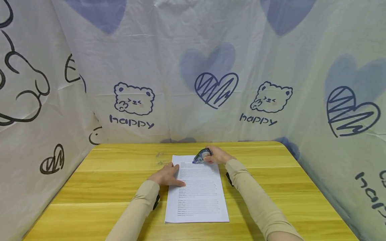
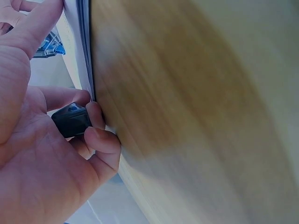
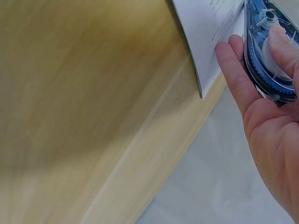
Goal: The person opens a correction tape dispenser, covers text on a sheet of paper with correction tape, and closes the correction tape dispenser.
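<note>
A stack of printed paper sheets (image 1: 197,201) lies on the wooden table. Near its top, my right hand (image 1: 217,155) holds a blue, see-through correction tape dispenser (image 1: 199,156), its tip down at the upper lines of print. In the right wrist view, the thumb rests on the side of the dispenser (image 3: 268,51). My left hand (image 1: 167,174) rests on the stack's left edge, thumb on the print. Under its palm, in the left wrist view, the curled fingers (image 2: 105,144) hold a small glossy black object (image 2: 72,120); its kind is unclear.
The yellow wooden table (image 1: 99,187) extends to both sides of the paper. Faint dark marks (image 1: 160,159) show on it left of the sheets. A white curtain (image 1: 172,67) with hearts and bears hangs behind the far edge and along both sides.
</note>
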{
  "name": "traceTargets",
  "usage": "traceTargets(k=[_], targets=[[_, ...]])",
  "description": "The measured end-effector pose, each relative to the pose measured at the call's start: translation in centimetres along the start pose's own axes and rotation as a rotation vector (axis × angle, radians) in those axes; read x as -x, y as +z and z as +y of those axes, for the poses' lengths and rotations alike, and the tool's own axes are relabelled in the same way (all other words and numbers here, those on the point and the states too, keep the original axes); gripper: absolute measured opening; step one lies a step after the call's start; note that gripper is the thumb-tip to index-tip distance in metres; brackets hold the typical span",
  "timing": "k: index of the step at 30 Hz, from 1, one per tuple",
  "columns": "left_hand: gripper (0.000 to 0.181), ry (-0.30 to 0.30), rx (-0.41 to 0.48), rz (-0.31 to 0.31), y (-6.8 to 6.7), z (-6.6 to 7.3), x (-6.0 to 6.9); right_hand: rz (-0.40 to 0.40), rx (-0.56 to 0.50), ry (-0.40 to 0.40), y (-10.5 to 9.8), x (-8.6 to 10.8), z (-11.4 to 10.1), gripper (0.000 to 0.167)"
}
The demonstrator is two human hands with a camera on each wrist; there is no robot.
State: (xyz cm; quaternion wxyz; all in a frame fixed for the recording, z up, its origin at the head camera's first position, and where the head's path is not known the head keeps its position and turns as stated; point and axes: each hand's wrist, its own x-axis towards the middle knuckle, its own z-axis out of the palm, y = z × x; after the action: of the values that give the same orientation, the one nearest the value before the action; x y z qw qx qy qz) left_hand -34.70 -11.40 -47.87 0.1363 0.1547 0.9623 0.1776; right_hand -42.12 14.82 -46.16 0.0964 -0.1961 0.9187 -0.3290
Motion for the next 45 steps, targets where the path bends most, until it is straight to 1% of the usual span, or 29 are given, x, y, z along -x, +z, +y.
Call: traceTargets(k=[2,5,7,13,19,26,34,45], targets=[[0.1,0.002,-0.001,0.0,-0.01,-0.03,-0.01,0.002,0.013,0.0,-0.02,-0.01,0.01,0.039],[0.1,0.003,0.001,0.002,-0.01,-0.06,-0.04,-0.003,0.007,0.016,-0.07,-0.01,-0.02,0.045],[0.1,0.0,0.0,0.001,-0.02,-0.08,-0.05,-0.01,-0.003,0.022,-0.09,-0.04,-0.02,0.045],[0.1,0.006,0.003,0.003,-0.07,-0.06,-0.06,-0.006,0.006,0.018,-0.1,-0.15,0.26,0.041],[0.1,0.008,0.014,-0.004,-0.06,-0.03,0.04,-0.01,-0.027,0.017,-0.1,-0.07,0.53,0.034],[0.1,0.021,0.004,0.004,-0.02,-0.14,-0.07,0.0,-0.026,0.028,-0.24,0.11,0.48,0.036],[0.1,0.021,0.002,-0.001,0.04,-0.21,-0.18,0.008,-0.023,0.019,-0.3,0.11,0.71,0.039],[0.101,0.022,0.004,0.005,0.06,-0.24,-0.15,0.004,-0.028,0.023,-0.34,0.24,0.7,0.039]])
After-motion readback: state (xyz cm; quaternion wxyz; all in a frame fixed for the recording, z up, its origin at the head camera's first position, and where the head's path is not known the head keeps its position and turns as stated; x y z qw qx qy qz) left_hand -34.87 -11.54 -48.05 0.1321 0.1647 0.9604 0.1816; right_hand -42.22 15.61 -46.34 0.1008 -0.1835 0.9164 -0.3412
